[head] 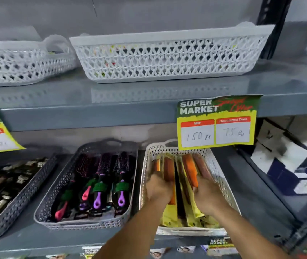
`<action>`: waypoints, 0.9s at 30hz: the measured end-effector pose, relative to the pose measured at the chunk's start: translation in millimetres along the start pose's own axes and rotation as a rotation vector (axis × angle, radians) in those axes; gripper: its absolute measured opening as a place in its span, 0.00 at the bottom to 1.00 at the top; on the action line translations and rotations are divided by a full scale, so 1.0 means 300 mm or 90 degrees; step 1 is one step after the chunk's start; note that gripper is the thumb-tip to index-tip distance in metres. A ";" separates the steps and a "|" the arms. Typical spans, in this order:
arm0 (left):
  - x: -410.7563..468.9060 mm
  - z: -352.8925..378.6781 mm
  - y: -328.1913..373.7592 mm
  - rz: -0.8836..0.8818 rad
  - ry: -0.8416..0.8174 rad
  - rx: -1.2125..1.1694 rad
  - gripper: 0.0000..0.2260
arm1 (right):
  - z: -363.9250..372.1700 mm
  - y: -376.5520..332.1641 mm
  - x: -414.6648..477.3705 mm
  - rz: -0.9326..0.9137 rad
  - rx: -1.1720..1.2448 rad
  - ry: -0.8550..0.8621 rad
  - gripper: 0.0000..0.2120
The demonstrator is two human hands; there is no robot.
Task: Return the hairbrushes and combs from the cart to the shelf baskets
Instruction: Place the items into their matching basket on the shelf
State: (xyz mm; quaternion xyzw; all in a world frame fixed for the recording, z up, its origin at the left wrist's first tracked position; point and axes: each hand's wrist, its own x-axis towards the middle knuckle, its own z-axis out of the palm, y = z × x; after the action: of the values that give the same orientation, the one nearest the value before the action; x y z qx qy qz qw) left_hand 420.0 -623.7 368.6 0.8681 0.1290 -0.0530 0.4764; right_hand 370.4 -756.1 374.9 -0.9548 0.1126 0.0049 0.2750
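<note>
On the lower shelf a white basket (222,176) holds packaged combs (189,169) in orange, brown and black, on yellow backing cards. Both my hands are inside it. My left hand (158,188) is closed over the combs at the left. On the right side my right hand (208,197) grips another bunch of combs. To the left a grey basket (44,206) holds several hairbrushes (100,186) with pink and purple handles and dark bristle heads. The cart is not in view.
Another grey basket (18,199) with dark patterned items sits at far left. The upper shelf (130,94) carries white lattice baskets (167,58). A yellow-green price tag (216,124) hangs over the comb basket's far rim. Boxes (289,161) lie at right.
</note>
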 end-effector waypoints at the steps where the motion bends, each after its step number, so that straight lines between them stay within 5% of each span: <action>1: 0.002 0.011 -0.001 -0.002 0.007 0.011 0.17 | 0.001 0.006 0.002 0.013 -0.032 0.001 0.16; 6: 0.017 0.054 0.005 -0.007 0.014 0.070 0.19 | 0.016 0.027 0.016 0.060 -0.150 -0.016 0.17; 16: 0.031 0.071 -0.004 0.006 -0.008 0.126 0.16 | 0.019 0.041 0.006 -0.022 -0.130 0.057 0.09; 20: 0.023 0.052 -0.002 0.019 -0.002 0.138 0.18 | 0.021 0.040 -0.015 -0.065 -0.107 0.088 0.20; 27: -0.027 -0.030 -0.029 0.337 0.067 0.154 0.20 | -0.014 -0.005 -0.128 -0.195 -0.041 0.216 0.21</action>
State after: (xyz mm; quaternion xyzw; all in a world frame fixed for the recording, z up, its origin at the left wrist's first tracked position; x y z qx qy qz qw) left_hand 409.5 -613.1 368.3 0.9236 -0.0843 0.1031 0.3594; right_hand 333.0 -749.0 382.1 -0.9561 0.0112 -0.1942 0.2191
